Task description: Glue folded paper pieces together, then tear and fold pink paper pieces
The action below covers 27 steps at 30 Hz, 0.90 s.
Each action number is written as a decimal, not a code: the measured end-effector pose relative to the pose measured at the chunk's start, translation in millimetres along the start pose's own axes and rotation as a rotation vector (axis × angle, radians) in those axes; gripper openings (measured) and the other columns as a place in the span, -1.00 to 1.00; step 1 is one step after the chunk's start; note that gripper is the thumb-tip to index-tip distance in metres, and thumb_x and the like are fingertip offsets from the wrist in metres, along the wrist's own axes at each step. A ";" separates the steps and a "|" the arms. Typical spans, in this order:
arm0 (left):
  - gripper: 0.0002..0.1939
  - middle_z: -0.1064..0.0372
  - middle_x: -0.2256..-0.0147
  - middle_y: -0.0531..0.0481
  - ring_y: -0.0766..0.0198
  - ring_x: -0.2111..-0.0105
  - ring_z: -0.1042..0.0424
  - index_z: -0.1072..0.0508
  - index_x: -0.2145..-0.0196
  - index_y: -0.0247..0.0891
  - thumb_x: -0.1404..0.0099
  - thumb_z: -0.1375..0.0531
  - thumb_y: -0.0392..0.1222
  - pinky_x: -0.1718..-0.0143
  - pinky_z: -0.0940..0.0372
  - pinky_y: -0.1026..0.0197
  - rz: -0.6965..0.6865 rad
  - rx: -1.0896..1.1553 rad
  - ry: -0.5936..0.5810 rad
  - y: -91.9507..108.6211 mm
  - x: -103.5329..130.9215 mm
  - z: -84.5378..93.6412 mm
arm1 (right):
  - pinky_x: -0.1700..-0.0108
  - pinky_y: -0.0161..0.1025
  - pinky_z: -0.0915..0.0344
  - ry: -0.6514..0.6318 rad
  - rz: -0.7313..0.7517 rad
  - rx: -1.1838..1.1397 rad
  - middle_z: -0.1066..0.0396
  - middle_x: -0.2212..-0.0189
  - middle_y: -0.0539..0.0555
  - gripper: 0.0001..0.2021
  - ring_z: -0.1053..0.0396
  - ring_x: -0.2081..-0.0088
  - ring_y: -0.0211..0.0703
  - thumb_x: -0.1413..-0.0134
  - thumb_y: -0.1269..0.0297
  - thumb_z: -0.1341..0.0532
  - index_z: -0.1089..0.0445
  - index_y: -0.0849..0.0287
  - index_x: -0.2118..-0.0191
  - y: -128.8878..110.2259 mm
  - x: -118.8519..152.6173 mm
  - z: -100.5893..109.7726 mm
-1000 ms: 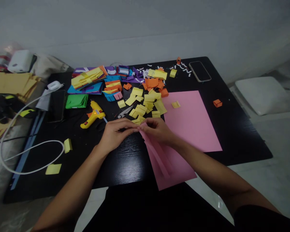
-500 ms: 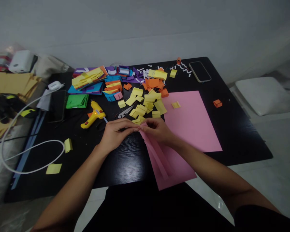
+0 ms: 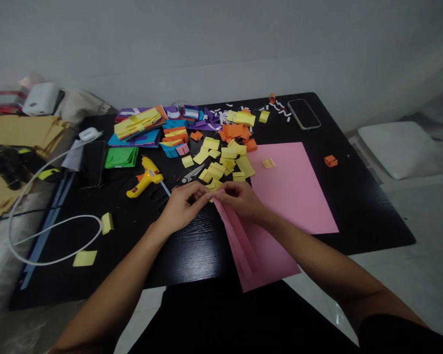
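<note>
Both left hand and right hand pinch pink paper between fingers, likely light, creasable, best held by folds.

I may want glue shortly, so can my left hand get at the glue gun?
Probably yes: the glue gun lies close to your left hand, with nothing on top. That hand's fingers seem to pinch the pink paper, though, so they would likely need to let go first.
</note>
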<state>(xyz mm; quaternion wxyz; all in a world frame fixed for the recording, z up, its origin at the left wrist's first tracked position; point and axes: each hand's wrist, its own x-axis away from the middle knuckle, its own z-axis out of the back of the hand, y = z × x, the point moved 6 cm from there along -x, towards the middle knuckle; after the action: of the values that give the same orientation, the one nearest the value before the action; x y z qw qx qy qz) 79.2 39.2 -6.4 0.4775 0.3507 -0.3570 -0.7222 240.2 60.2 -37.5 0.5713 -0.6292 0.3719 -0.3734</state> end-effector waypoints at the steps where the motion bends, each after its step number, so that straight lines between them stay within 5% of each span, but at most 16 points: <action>1: -0.76 -0.38 0.44 0.06 0.34 0.44 -0.35 -0.52 0.31 -0.27 -0.44 -0.23 -0.06 0.45 -0.22 0.31 0.012 -0.004 -0.016 -1.5 0.4 -2.1 | 0.36 -0.30 -0.21 -0.002 -0.001 0.007 -0.36 0.51 -0.07 -0.70 -0.27 0.45 -0.29 -0.06 0.06 -0.38 -0.43 0.20 0.44 0.4 0.0 0.0; 7: -0.74 -0.30 0.46 0.08 0.34 0.45 -0.30 -0.48 0.34 -0.27 -0.46 -0.19 -0.07 0.43 -0.19 0.29 -0.015 -0.033 -0.003 0.6 -0.8 -1.8 | 0.32 -0.28 -0.29 0.007 -0.019 0.019 -0.41 0.49 -0.05 -0.67 -0.34 0.41 -0.25 -0.06 -0.01 -0.40 -0.47 0.18 0.42 1.2 1.2 1.3; 14: -0.75 -0.38 0.45 0.06 0.32 0.44 -0.34 -0.50 0.35 -0.26 -0.43 -0.20 -0.06 0.41 -0.21 0.27 0.032 -0.007 0.068 -1.4 -1.6 1.6 | 0.17 -0.08 -0.55 -0.105 -0.247 -0.266 -0.59 0.40 0.11 -0.54 -0.58 0.33 -0.10 0.00 -0.11 -0.47 -0.57 0.26 0.25 13.3 8.7 -12.8; 24: -0.69 -0.34 0.51 0.09 0.34 0.50 -0.28 -0.48 0.39 -0.27 -0.39 -0.21 0.02 0.47 -0.16 0.30 0.127 0.070 -0.029 -2.5 -4.1 -4.8 | 0.21 -0.14 -0.57 -0.128 -0.263 -0.204 -0.61 0.43 0.10 -0.56 -0.60 0.39 -0.16 0.03 -0.07 -0.49 -0.58 0.28 0.29 10.6 8.6 -15.9; 27: -0.67 -0.33 0.52 0.09 0.34 0.50 -0.27 -0.46 0.43 -0.26 -0.38 -0.21 0.03 0.47 -0.16 0.30 0.144 0.072 0.008 2.1 -0.6 5.4 | 0.24 -0.15 -0.56 -0.148 -0.287 -0.195 -0.60 0.44 0.09 -0.57 -0.59 0.42 -0.15 0.04 -0.05 -0.49 -0.56 0.29 0.31 4.2 12.0 -18.3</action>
<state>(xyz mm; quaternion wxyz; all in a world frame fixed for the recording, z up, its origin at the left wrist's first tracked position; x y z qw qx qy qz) 75.8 40.1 -1.8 0.5165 0.3441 -0.4050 -0.6714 229.0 41.1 -39.8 0.4741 -0.7540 0.2697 -0.3660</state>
